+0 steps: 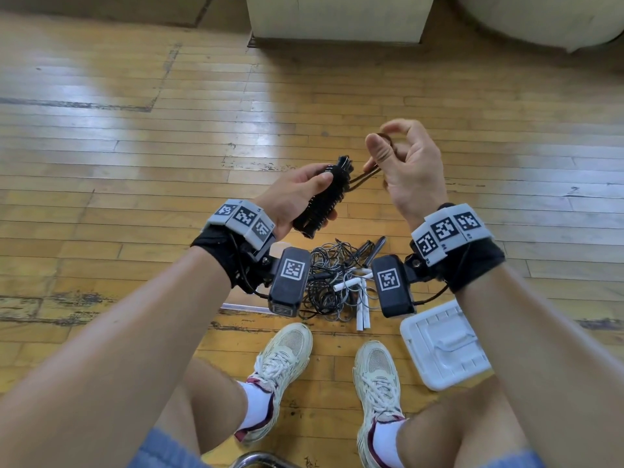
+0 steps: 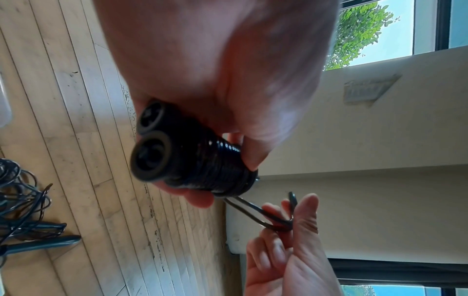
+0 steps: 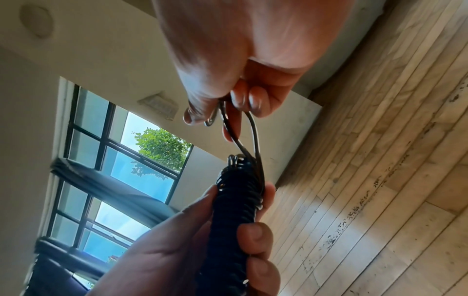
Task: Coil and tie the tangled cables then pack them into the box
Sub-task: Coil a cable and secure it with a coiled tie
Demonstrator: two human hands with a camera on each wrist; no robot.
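My left hand [image 1: 304,194] grips a black bundle [image 1: 324,197]: two round black handles with black cable wound tightly round them, their round ends facing the left wrist view [image 2: 149,158]. A free loop of that cable [image 1: 366,175] runs from the bundle's top to my right hand [image 1: 401,157], which pinches it between thumb and curled fingers [image 3: 243,100]. In the right wrist view the wound bundle [image 3: 235,210] stands upright in my left fingers. On the floor below my wrists lies a tangled pile of black and white cables [image 1: 337,282]. A white box [image 1: 445,342] sits at the right.
I sit above a worn wooden floor [image 1: 135,146], my two sneakers [image 1: 283,366] near the cable pile. A pale cabinet base [image 1: 337,18] stands at the far side. A metal chair rail [image 1: 256,459] shows at the bottom edge.
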